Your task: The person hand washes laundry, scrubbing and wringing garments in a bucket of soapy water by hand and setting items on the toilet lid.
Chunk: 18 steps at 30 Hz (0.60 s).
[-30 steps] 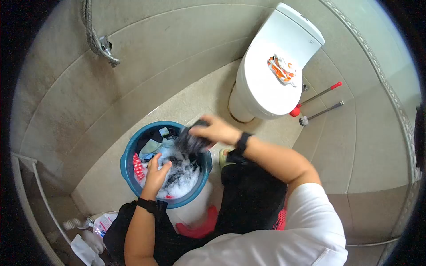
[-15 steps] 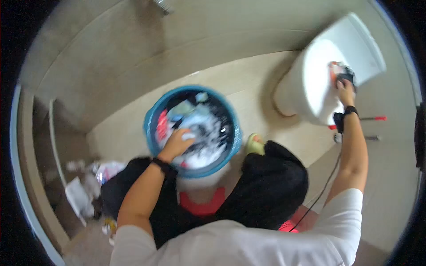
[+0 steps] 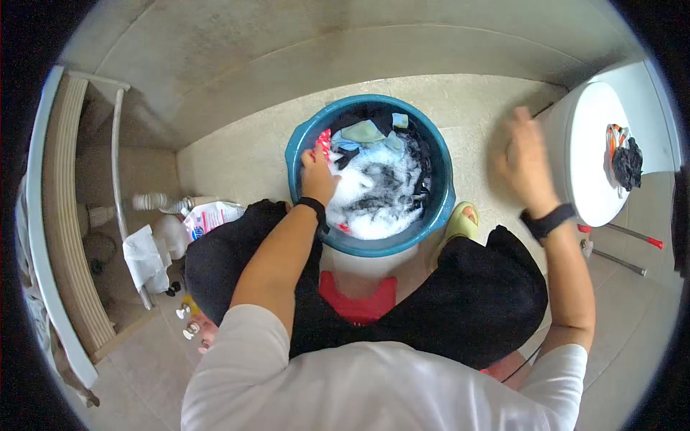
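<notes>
A blue basin (image 3: pixel 447 154) holds soaking laundry under white suds (image 3: pixel 374 219). Inside its left side, my left hand (image 3: pixel 318 178) has its fingers closed on a red dotted cloth (image 3: pixel 325 141). Green and blue cloths (image 3: pixel 363 131) lie at the far side of the water, with dark fabric around them. My right hand (image 3: pixel 530 161), blurred by motion, is in the air between the basin and the toilet, its fingers apart and nothing in it. On the white toilet lid (image 3: pixel 591 169) rests a crumpled black cloth (image 3: pixel 627 164) beside an orange-and-white striped item (image 3: pixel 614 138).
A red stool (image 3: pixel 363 305) shows between my knees. To the left lie a white detergent bag (image 3: pixel 212 218), pipes (image 3: pixel 154 201) and a white rail (image 3: pixel 117 165). Red-tipped metal rods (image 3: pixel 636 235) stick out beside the toilet. A wall (image 3: pixel 323 50) curves behind the basin.
My right hand has left the black cloth on the toilet lid and moved left toward the basin. My left hand has shifted from the suds to the red cloth. The view has shifted.
</notes>
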### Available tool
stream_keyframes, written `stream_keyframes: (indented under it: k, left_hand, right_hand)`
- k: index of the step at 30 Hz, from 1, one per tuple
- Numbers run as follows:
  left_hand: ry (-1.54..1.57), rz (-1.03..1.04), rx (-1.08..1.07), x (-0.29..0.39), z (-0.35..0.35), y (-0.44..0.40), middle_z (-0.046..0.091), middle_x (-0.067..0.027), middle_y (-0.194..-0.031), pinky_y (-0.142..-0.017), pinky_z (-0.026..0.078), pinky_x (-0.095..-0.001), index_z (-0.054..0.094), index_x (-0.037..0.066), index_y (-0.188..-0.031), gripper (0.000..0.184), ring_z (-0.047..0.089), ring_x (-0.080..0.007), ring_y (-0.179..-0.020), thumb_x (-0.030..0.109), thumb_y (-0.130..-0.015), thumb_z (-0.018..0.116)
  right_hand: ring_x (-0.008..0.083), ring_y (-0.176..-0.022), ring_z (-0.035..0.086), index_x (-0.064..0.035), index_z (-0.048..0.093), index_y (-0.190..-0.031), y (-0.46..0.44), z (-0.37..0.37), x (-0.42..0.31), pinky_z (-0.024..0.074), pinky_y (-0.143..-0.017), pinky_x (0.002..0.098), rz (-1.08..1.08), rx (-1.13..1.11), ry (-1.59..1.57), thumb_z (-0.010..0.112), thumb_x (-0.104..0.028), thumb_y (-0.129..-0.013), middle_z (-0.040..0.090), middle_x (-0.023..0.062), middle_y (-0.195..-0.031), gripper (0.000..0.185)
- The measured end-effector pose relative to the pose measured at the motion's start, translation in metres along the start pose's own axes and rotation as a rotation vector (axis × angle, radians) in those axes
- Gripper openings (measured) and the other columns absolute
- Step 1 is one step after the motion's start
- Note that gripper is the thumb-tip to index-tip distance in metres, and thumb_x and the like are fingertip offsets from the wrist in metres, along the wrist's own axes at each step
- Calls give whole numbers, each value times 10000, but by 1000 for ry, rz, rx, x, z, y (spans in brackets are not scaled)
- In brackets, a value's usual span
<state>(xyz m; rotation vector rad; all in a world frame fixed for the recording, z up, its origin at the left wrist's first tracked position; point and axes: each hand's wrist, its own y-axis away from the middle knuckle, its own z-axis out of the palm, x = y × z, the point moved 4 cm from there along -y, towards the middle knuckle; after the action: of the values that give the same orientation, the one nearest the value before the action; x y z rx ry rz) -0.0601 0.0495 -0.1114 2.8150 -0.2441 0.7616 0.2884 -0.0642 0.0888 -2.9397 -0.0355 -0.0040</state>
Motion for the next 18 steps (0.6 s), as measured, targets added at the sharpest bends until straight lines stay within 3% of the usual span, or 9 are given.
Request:
stream_keyframes:
  k: [2,4,6,7,8,10,12,15,18]
  left_hand:
    - [67,-142,-106,-14,27,-4,393,-272,-1283,-914,413,-438,341,5,-1250,817,447,-428,-1131,72,-574,795]
    - [67,-203,-103,-25,38,-13,541,-254,-1124,-883,435,-433,447,-5,-1189,650,517,-411,-1062,138,-635,756]
    - [-76,-194,-315,-35,47,-23,612,-252,-976,-844,463,-430,580,-23,-1047,452,587,-391,-958,239,-692,680]
    - [-107,-127,-231,-32,38,-23,633,-259,-842,-784,486,-429,656,-17,-837,334,624,-383,-858,290,-718,596]
    - [-106,-129,-230,-25,20,-24,633,-259,-842,-784,486,-429,656,-17,-837,334,624,-383,-858,290,-718,596]
    - [267,-220,-498,-18,-3,-32,629,-271,-825,-761,486,-424,662,-16,-797,316,624,-398,-837,278,-711,587]
    - [315,-91,-405,-22,-7,-41,641,-219,-725,-665,487,-386,655,-31,-751,295,643,-331,-713,252,-706,584]
    - [633,-227,-535,20,-66,-12,591,-40,-654,-537,407,-290,624,-12,-716,149,523,-126,-588,132,-699,585]
    - [751,-154,-575,67,-110,25,591,-28,-683,-548,408,-287,620,17,-728,94,530,-117,-622,87,-706,561]
  right_hand:
    - [433,-1240,344,-39,450,-1222,-5,19,-66,286,-1049,467,-35,-163,-251,653,-156,-750,329,269,-1356,528]
    - [433,-1197,396,-21,473,-1171,-7,42,-111,324,-1025,455,-68,-269,-401,649,-168,-738,372,275,-1320,490]
    - [443,-1160,433,-7,471,-1178,1,64,-141,370,-988,450,-159,-353,-434,644,-185,-742,397,276,-1300,501]
    - [447,-1156,436,-3,459,-1189,9,74,-148,369,-989,448,-167,-402,-434,647,-189,-741,389,282,-1305,520]
    - [450,-1151,439,2,447,-1200,15,81,-153,369,-991,445,-176,-450,-435,650,-192,-739,380,289,-1309,540]
    - [455,-1154,435,4,426,-1219,21,84,-156,366,-992,446,-155,-490,-432,658,-190,-733,373,296,-1310,572]
    - [460,-1156,431,6,404,-1237,22,81,-157,364,-994,446,-137,-524,-430,666,-187,-726,366,303,-1311,606]
    - [460,-1166,421,-7,335,-1303,8,65,-163,371,-990,439,-96,-411,-502,703,-155,-692,341,312,-1326,728]
    - [446,-1171,425,6,325,-1307,2,53,-168,363,-999,429,-72,-361,-569,721,-165,-678,328,312,-1337,762]
